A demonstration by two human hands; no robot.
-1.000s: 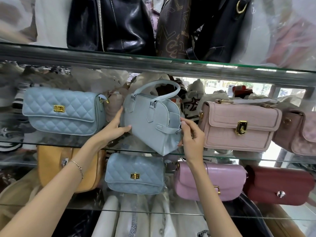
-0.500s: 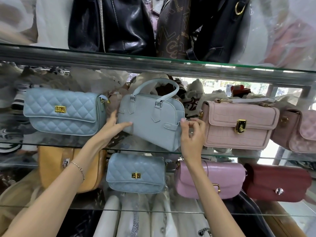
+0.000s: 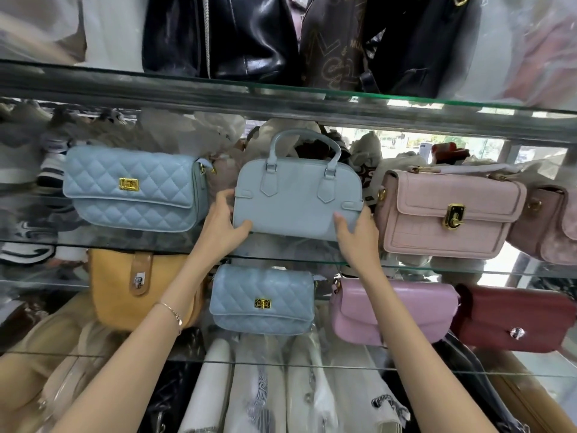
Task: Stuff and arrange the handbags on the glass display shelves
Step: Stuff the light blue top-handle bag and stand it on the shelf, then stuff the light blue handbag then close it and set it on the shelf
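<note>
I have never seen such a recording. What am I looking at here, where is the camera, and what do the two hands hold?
There is no machine here. A person works with bare hands, and the one camera sits on the person's head, looking forward and down, so the hands reach in from the bottom of the picture. The left hand and the right hand grip the lower corners of the plain blue bag, which stands upright on a glass shelf. On its left is a quilted bag and on its right a pink bag. One shelf lower are a yellow bag and a red bag.
</note>
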